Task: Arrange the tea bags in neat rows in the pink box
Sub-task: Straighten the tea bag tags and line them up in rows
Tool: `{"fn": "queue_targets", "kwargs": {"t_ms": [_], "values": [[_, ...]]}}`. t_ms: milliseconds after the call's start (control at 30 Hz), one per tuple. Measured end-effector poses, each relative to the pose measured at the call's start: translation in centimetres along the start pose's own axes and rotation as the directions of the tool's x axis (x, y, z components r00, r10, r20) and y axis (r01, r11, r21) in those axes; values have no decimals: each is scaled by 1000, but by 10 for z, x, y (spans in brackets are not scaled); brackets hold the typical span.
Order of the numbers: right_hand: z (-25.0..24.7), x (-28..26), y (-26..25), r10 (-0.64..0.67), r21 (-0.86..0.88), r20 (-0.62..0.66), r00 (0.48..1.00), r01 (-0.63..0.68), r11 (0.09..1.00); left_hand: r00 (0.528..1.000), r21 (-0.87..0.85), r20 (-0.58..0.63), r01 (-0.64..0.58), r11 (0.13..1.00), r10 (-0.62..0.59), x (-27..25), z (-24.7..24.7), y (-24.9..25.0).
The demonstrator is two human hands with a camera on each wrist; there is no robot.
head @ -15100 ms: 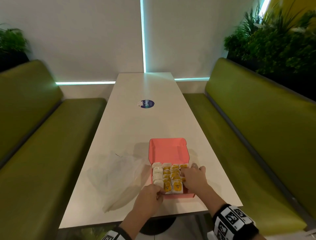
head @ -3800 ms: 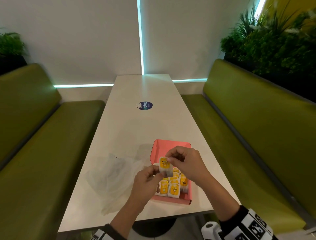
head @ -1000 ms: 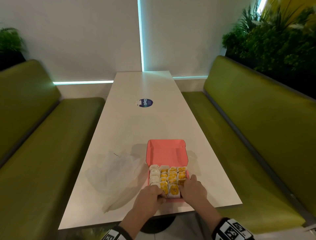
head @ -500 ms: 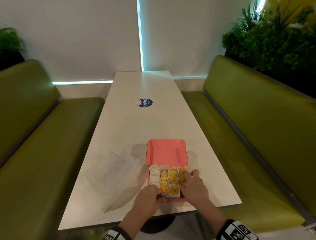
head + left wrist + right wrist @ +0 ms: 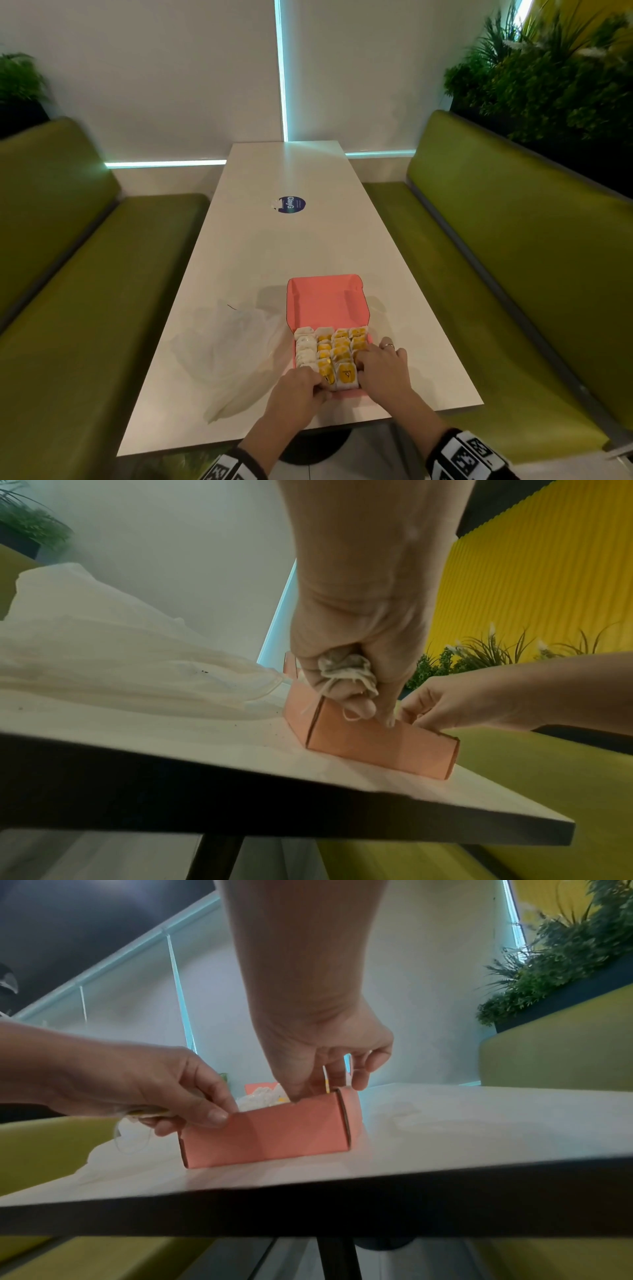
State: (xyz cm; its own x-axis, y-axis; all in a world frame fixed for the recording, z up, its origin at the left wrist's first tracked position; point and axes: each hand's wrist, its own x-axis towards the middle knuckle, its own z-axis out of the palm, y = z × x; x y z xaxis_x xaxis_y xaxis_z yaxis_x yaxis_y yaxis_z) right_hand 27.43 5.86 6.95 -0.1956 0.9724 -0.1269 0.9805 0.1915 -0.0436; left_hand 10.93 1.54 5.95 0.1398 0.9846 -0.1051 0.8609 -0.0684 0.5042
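pink box [image 5: 328,301] rows look fuller than seconds ago; my left hand [image 5: 297,391] clutches a crumpled tea bag [image 5: 346,669], my right hand [image 5: 383,368] has settled, fingers curled among packets, so nearly done.

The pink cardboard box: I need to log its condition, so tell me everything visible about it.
The pink cardboard box looks like thin folded card, with its hinged lid open and tilted back away from the person. It sits near the front edge of the white table, beside a crumpled clear plastic bag. Rows of white and yellow-labelled tea bags fill it. The left hand and right hand touch its near end.
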Motion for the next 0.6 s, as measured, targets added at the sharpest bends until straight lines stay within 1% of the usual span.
{"fn": "queue_targets", "kwargs": {"t_ms": [100,133,167,200,233,267,300,367,400,433,467,500,600], "values": [[-8,-2,-2,-33,8,-35,999,33,999,998,-1,53,26,1000,-26,4,-9,1],[-13,-4,-3,-50,36,-61,997,52,998,998,-32,37,50,998,-49,5,-15,3],[-19,-5,-4,-73,88,-85,994,80,993,996,-115,11,91,989,-90,7,-22,5],[-26,-7,-5,-98,181,-111,989,117,977,991,-258,-9,130,957,-136,9,-29,7],[-35,-8,-6,-114,315,-127,985,149,937,984,-439,-17,154,885,-179,10,-36,11],[-44,-10,-8,-124,462,-136,983,174,870,978,-611,-9,160,775,-209,10,-43,15],[-54,-13,-11,-128,592,-135,983,183,785,975,-736,19,163,657,-221,9,-49,18],[-71,-19,-18,-133,773,-105,986,165,613,981,-879,45,130,459,-191,7,-58,24],[-77,-22,-22,-147,816,-82,986,151,559,986,-915,31,93,392,-164,6,-61,26],[-81,-24,-25,-164,833,-61,985,140,535,990,-933,8,57,356,-139,6,-62,28],[-83,-25,-28,-180,836,-45,983,135,531,993,-943,-18,22,333,-116,6,-63,30],[-83,-25,-30,-195,826,-37,980,140,546,994,-946,-39,-5,323,-101,7,-63,32],[-83,-23,-37,-201,753,-67,977,182,632,991,-943,-85,-46,329,-102,7,-63,36]]}}
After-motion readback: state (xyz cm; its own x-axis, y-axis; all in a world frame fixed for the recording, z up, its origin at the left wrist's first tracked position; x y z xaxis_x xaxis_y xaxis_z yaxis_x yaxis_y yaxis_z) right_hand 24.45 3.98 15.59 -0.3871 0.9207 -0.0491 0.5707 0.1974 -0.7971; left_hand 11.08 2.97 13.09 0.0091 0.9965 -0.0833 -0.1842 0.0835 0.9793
